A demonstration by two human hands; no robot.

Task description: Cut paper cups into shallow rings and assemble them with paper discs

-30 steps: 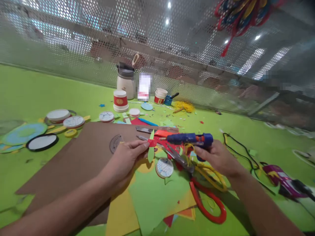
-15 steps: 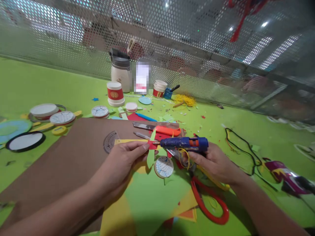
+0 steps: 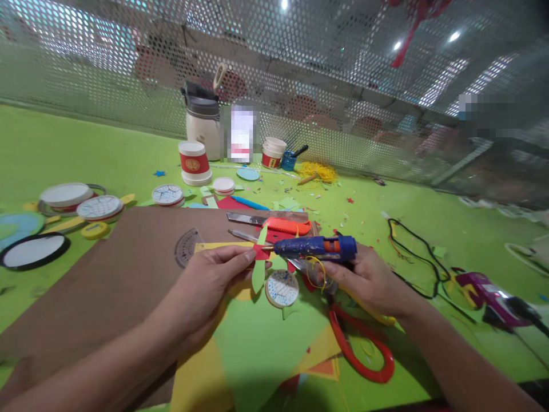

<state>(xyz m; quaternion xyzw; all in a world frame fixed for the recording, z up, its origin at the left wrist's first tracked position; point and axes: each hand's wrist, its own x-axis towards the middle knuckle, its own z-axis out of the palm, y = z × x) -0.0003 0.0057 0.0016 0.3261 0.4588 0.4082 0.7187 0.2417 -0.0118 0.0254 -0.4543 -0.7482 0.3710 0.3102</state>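
Left hand (image 3: 206, 280): fingertips pinching green-and-red paper piece (image 3: 259, 258), raised over brown card (image 3: 115, 274); right hand (image 3: 366, 280): clenched round blue glue gun (image 3: 315, 247), nozzle touching the piece's red centre; red scissors (image 3: 364, 349) beneath.

Green table (image 3: 64, 149): brown card sheet (image 3: 107, 286), red-handled scissors (image 3: 364, 355), paper cups (image 3: 195, 163), round lids (image 3: 64, 194), black cable (image 3: 412, 252), paper scraps.
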